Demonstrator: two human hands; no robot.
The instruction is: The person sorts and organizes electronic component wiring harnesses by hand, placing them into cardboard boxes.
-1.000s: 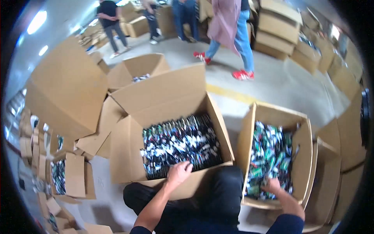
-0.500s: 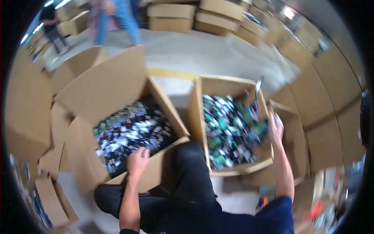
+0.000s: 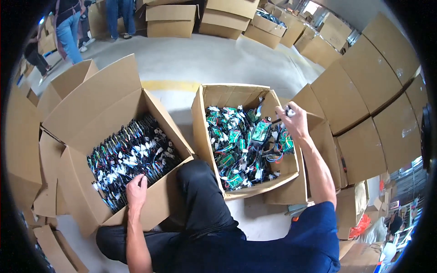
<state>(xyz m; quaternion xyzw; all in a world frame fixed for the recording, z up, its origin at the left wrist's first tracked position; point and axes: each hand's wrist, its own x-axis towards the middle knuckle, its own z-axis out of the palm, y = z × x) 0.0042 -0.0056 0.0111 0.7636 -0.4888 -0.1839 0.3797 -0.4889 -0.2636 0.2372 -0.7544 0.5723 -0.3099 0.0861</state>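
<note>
Looking down over a pair of bent knees in black trousers (image 3: 198,182), we saw two open cartons side by side. The left carton (image 3: 168,122) held dark wired pieces (image 3: 132,157) packed in slanting rows, with a band of white connectors along them. At its near edge was our left hand (image 3: 136,192), its thumb and fingers drawn close together beside the nearest row; we could not tell whether they held anything.

Our right hand (image 3: 292,119) was raised over the right-hand wall of the right carton (image 3: 236,96). Its thumb and fingers were closed on a white-ended dark lead (image 3: 288,110), the dark part pointing left over the contents. Below lay a loose tangle of wired green boards (image 3: 233,141); one larger board (image 3: 261,131) sat uppermost near the middle, but we could not tell whether the lead belonged to it.

Tall cartons (image 3: 390,141) were stacked to the right. Beyond a yellow floor stripe (image 3: 170,85), other people's legs (image 3: 69,38) showed at the upper left.
</note>
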